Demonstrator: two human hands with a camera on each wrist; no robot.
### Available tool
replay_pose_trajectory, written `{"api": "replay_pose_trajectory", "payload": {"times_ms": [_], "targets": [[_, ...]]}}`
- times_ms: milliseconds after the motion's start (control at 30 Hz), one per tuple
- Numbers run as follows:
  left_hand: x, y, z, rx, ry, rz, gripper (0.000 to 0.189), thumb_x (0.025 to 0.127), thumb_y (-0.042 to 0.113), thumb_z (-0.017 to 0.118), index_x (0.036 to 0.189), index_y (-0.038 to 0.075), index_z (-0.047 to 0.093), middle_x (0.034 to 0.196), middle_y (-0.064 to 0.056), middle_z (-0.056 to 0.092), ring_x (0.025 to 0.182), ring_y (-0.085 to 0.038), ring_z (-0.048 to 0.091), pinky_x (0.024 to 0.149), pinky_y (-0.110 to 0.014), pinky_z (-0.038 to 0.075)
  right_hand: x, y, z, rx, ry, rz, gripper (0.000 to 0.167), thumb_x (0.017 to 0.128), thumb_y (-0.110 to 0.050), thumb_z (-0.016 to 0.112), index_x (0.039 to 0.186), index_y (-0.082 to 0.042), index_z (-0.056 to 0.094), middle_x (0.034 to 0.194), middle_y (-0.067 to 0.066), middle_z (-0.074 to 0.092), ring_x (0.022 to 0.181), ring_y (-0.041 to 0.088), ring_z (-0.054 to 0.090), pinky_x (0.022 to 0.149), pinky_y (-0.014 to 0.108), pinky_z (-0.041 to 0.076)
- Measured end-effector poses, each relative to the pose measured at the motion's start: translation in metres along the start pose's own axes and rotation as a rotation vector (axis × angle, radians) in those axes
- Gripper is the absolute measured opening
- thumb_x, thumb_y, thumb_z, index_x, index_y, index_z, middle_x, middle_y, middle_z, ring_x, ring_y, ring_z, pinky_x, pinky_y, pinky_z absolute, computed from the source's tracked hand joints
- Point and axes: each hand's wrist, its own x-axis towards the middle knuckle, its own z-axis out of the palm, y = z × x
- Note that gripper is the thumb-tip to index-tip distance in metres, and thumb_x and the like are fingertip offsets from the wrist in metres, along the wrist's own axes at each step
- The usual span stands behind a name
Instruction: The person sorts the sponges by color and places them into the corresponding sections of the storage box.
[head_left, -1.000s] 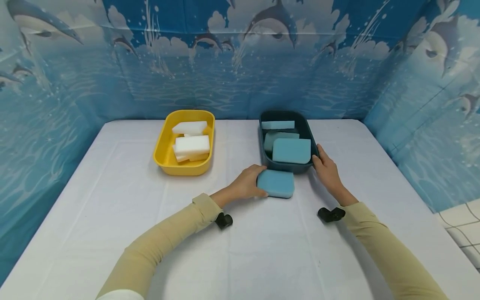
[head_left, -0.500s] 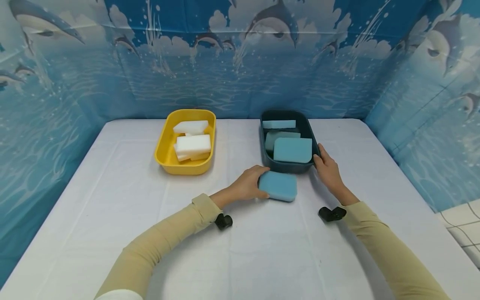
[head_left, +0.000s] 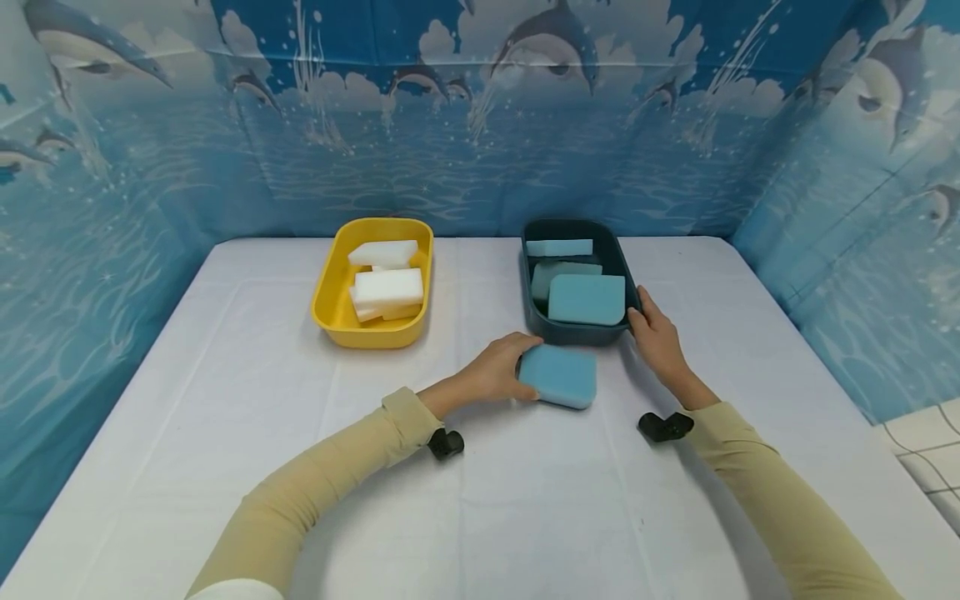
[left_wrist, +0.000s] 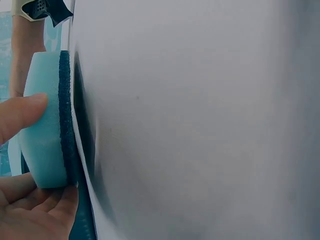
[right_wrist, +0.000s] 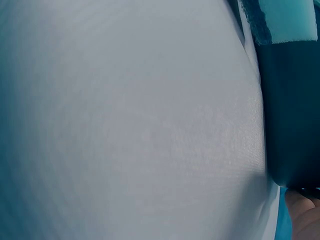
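My left hand point(head_left: 497, 369) grips a light blue sponge point(head_left: 558, 377) by its left end, thumb on the near side and fingers on the far side. A dark blue scouring layer point(left_wrist: 66, 115) shows along the sponge's underside in the left wrist view, close over the white cloth. Just behind it stands a dark teal bin point(head_left: 577, 334) with several blue sponges point(head_left: 587, 300) inside. My right hand point(head_left: 658, 342) holds the bin's right side near the front corner, thumb on the outside wall. In the right wrist view only a bit of that hand shows, below the bin.
A yellow bin point(head_left: 375, 337) with several white sponges point(head_left: 387, 288) stands left of the teal bin. Both are near the back edge of a table with a white cloth point(head_left: 525, 517). A curtain with dolphins point(head_left: 480, 167) hangs behind and at the sides.
My left hand has moved the blue sponge slightly toward me and to the right, turning it a little, away from the teal bin's front. My right hand stays on the bin.
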Motion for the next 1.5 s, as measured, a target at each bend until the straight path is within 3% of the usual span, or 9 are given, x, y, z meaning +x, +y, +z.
{"api": "replay_pose_trajectory", "payload": {"times_ms": [300, 600, 1267, 1500], "targets": [[-0.002, 0.01, -0.001, 0.031, -0.027, 0.029, 0.078, 0.077, 0.022, 0.077, 0.142, 0.003, 0.037, 0.141, -0.013, 0.045, 0.129, -0.024, 0.046, 0.106, -0.035, 0.041, 0.0, -0.001, 0.0, 0.004, -0.002, 0.005, 0.06, 0.102, -0.037, 0.019, 0.151, -0.01, -0.003, 0.158, 0.014, 0.001, 0.145, 0.036, 0.01, 0.111, 0.055, 0.027], [-0.005, 0.02, -0.01, 0.039, -0.051, 0.013, 0.079, 0.078, 0.024, 0.075, 0.143, 0.006, 0.035, 0.142, -0.01, 0.044, 0.126, -0.02, 0.048, 0.102, -0.031, 0.045, 0.001, 0.001, 0.002, -0.007, 0.007, -0.001, 0.059, 0.102, -0.037, 0.019, 0.151, -0.011, -0.003, 0.158, 0.013, 0.002, 0.146, 0.035, 0.009, 0.112, 0.056, 0.026], [0.007, 0.025, -0.039, -0.084, 0.014, 0.057, 0.078, 0.077, 0.02, 0.076, 0.143, 0.004, 0.036, 0.142, -0.012, 0.042, 0.127, -0.021, 0.047, 0.104, -0.031, 0.045, -0.002, -0.002, 0.002, -0.007, 0.019, -0.007, 0.059, 0.102, -0.035, 0.02, 0.151, -0.009, -0.002, 0.158, 0.015, 0.003, 0.145, 0.037, 0.01, 0.113, 0.056, 0.023], [0.014, 0.027, -0.051, -0.119, 0.036, 0.044, 0.079, 0.077, 0.019, 0.076, 0.143, 0.004, 0.036, 0.144, -0.013, 0.041, 0.128, -0.022, 0.047, 0.104, -0.033, 0.044, 0.0, -0.001, 0.001, -0.007, 0.013, -0.004, 0.059, 0.102, -0.034, 0.02, 0.15, -0.006, -0.002, 0.158, 0.017, 0.003, 0.145, 0.038, 0.012, 0.112, 0.056, 0.024]]}}
